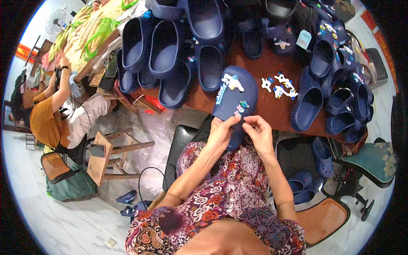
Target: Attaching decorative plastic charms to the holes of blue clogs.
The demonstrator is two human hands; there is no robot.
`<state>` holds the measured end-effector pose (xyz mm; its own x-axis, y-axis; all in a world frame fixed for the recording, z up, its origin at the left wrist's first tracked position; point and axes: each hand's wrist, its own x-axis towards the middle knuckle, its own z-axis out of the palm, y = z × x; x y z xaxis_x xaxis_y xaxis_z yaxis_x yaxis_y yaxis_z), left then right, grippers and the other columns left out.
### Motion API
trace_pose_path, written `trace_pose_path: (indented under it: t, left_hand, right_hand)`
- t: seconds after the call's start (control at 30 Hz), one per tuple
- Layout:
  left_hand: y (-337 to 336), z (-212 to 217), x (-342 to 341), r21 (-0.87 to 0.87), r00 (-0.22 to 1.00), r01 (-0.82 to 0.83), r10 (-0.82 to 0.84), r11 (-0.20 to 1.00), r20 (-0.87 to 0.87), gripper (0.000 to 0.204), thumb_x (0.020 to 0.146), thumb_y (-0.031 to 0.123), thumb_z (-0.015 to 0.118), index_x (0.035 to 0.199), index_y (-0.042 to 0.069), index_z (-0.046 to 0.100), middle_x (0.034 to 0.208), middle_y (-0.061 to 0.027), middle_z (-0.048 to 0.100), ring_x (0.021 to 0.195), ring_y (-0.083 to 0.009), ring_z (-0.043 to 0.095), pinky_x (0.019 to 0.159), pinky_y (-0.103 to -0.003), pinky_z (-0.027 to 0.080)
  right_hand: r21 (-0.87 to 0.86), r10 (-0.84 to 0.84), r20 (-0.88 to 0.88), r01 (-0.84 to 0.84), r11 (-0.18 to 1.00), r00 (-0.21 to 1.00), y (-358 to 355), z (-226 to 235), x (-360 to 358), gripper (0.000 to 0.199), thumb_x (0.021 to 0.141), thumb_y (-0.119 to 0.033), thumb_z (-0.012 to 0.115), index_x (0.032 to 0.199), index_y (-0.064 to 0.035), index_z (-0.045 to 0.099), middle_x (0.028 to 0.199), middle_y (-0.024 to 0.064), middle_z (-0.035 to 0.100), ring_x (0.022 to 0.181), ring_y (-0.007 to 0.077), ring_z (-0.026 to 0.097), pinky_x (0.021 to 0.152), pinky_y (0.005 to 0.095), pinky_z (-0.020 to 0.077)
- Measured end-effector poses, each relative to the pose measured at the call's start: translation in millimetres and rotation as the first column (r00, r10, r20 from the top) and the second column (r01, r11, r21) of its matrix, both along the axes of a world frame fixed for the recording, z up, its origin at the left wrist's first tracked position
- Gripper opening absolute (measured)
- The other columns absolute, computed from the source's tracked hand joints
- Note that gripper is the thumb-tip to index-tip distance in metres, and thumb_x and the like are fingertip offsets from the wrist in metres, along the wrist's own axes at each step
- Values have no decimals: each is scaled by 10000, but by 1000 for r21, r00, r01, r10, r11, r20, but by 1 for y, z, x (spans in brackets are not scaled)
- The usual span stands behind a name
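Where the left hand (221, 131) closes on the navy clog (238, 95) near its opening, thumb on the upper, the hold looks well chosen: the rim offers a firm grip and leaves the rounded toe, pointing away, uncovered. Held at the near edge of the reddish-brown surface (276, 112), the clog is probably light and foam-like, springy rather than stiff, slightly slick but hardly fragile. Its smooth upper carries raised, shiny charms (233, 83) in white, blue and mixed colours, likely rubber or plastic. To their right, the right hand (260, 132) is narrowed, thumb and forefinger nearly meeting beside the clog; I cannot tell whether anything sits between them. Farther right, flat loose charms (279, 91) with irregular outlines lie in a cluster, then hollow, round-toed clogs (307, 102) stand crowded together, and lastly comes a green seat (367, 161) with a pale leafy pattern.
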<state>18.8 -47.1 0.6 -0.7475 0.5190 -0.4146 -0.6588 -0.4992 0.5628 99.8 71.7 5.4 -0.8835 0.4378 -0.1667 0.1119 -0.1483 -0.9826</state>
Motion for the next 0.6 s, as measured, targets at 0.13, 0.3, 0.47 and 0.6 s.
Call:
trace_pose_path:
  t: [0.13, 0.3, 0.47, 0.6]
  left_hand:
    - [-1, 14, 2, -44, 999, -5, 3, 999, -49, 360, 782, -2, 721, 1110, -1, 572, 1000, -55, 657, 855, -137, 643, 763, -281, 527]
    - [3, 9, 2, -65, 994, -18, 11, 998, -108, 379, 779, -12, 720, 1123, -10, 559, 997, -60, 658, 839, -134, 645, 748, -272, 533]
    - [10, 10, 5, -43, 997, -31, 28, 999, -74, 406, 782, -34, 674, 1166, -3, 547, 1029, -65, 647, 858, -144, 641, 764, -274, 529]
    - [14, 10, 1, 21, 1000, -12, 13, 1000, -20, 411, 795, -23, 651, 1189, 1, 537, 1055, -73, 642, 911, -160, 639, 801, -300, 531]
  right_hand:
    - [-18, -36, -14, 36, 999, 999, 4, -13, 6, 162, 882, -1, 639, 1042, -5, 616, 971, 4, 624, 826, 36, 566, 733, 185, 474]
    - [-27, -38, 2, 38, 999, 999, 6, -18, 13, 132, 885, -12, 638, 1012, -12, 603, 931, -11, 602, 796, 35, 549, 716, 184, 467]
    - [-35, -49, 10, 49, 998, 999, 9, -21, 15, 126, 887, -9, 633, 1008, -16, 595, 941, -6, 592, 815, 40, 542, 724, 187, 466]
    - [-46, -109, -47, 107, 993, 993, 12, -26, 14, 159, 897, -17, 625, 1048, -19, 574, 939, 2, 582, 848, 45, 541, 743, 191, 466]
